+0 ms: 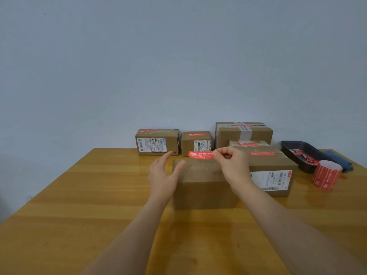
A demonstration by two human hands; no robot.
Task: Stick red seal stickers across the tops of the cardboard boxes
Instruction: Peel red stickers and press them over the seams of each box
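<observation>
A plain cardboard box [200,181] stands in the middle of the wooden table [79,195], its top bare. My right hand [232,165] pinches one end of a red seal sticker [200,154] and holds it level just above the box's far edge. My left hand [164,175] hovers at the box's left end with straight fingers, holding nothing. A roll of red stickers [325,174] lies on its side at the right.
Several cardboard boxes with red stickers on top stand behind: one at the left [156,141], a small one [196,142], a tall taped one [244,132], a large one [272,171] at the right. A black tray [303,153] holds red scraps. Blue cloth [341,161] lies beyond it.
</observation>
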